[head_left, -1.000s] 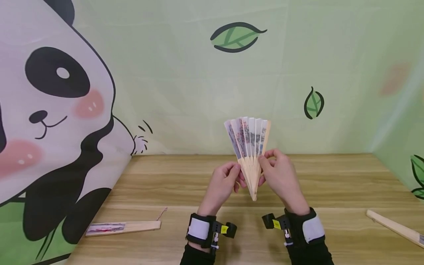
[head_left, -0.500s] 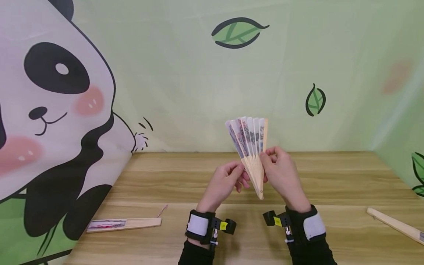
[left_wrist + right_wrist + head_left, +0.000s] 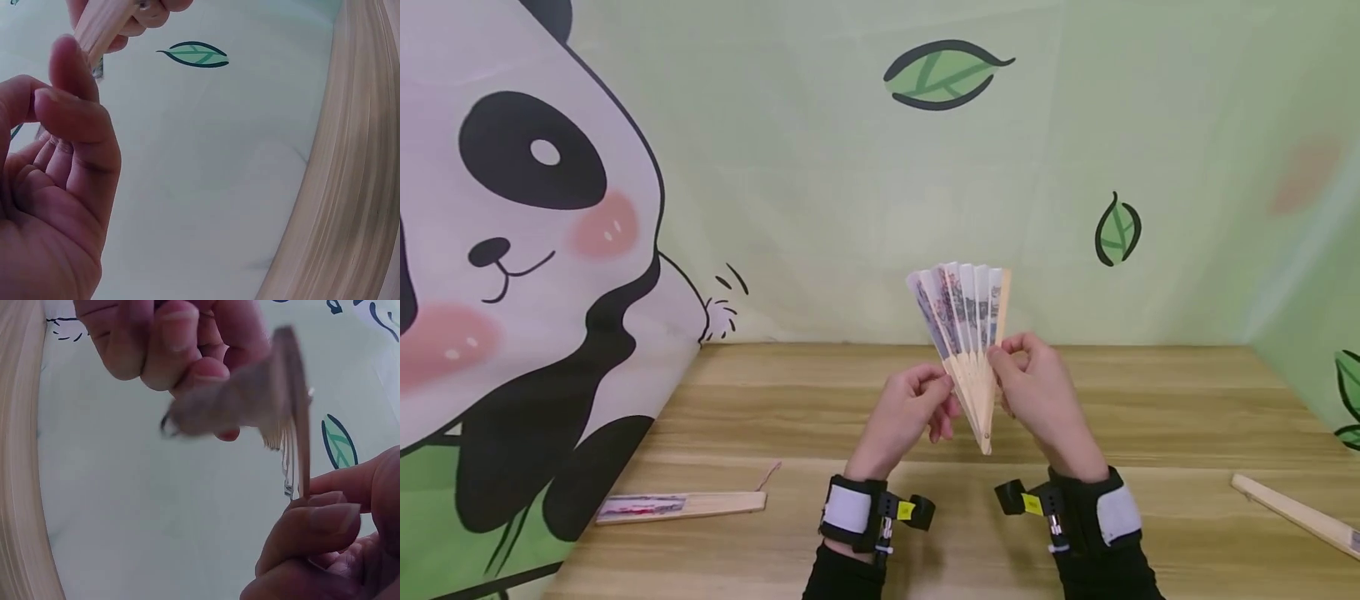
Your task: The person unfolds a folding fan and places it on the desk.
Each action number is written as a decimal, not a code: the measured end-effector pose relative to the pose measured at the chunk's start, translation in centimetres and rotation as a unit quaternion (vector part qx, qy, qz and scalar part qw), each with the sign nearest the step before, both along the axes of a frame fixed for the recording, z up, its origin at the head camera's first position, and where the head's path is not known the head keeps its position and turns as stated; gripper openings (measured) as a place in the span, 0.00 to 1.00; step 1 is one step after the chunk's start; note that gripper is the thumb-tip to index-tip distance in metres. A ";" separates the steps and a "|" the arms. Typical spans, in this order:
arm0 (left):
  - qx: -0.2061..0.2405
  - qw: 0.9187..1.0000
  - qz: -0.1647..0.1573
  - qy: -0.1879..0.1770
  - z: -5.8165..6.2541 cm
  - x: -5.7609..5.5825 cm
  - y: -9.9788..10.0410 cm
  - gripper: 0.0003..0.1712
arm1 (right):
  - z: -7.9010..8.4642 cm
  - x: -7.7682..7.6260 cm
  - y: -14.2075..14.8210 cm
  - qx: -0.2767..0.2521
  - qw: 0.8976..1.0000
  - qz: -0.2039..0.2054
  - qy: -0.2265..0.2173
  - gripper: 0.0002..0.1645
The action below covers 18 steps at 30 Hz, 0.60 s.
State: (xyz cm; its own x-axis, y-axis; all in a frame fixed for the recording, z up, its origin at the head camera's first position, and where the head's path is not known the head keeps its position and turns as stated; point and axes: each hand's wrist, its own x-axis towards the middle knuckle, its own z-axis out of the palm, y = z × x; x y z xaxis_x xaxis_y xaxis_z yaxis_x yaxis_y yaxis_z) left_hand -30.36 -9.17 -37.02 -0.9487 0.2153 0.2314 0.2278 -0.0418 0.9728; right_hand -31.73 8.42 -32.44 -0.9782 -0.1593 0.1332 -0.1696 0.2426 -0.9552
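The part-spread fan [image 3: 958, 325] stands in the air above the counter [image 3: 775, 417], pivot [image 3: 987, 437] at its 6 o'clock and printed folds fanning from 11 o'clock to just past 12. The left hand [image 3: 906, 408], at the fan's 8 o'clock, pinches the lower edge between thumb and forefinger; the right hand [image 3: 1037, 387], at 3 o'clock, pinches the opposite outer rib [image 3: 1003, 304]. The fingers cover the wood, so how many ribs each pinch takes in is hard to tell. To handle this well, I would keep each pinch light and on one outermost rib only, level with the other, where bare wood meets the printed folds, so that both sides swing evenly about the pivot. The thin ribs look likely to bend if twisted, so they should turn in one plane, with the inner ones free to slide and the folds creasing in order; a rib that lags wants a gentle nudge, not a pull. Compared with half a second ago, the pivot has drifted slightly towards 9 o'clock and the outer rib leans more towards 1 o'clock, the spread perhaps a touch wider. The folded fan [image 3: 681, 507] at 8 o'clock and the second folded fan [image 3: 1296, 515] at 4 o'clock have stayed put.
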 end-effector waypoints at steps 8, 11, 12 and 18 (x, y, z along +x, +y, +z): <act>0.028 0.999 0.000 -0.023 -0.3 0.1 0.0 0.12 | -0.3 0.2 0.0 -0.056 0.998 0.025 -0.030 0.14; 0.032 0.999 0.002 -0.025 -0.2 0.0 0.1 0.12 | -0.4 0.1 0.2 -0.069 0.996 0.035 -0.044 0.14; 0.033 0.999 0.002 -0.025 -0.2 0.0 0.1 0.12 | -0.4 0.1 0.3 -0.068 0.996 0.037 -0.046 0.14; 0.045 0.999 -0.002 -0.021 0.0 -0.1 0.2 0.12 | -0.2 0.0 0.3 -0.077 0.994 0.054 -0.054 0.15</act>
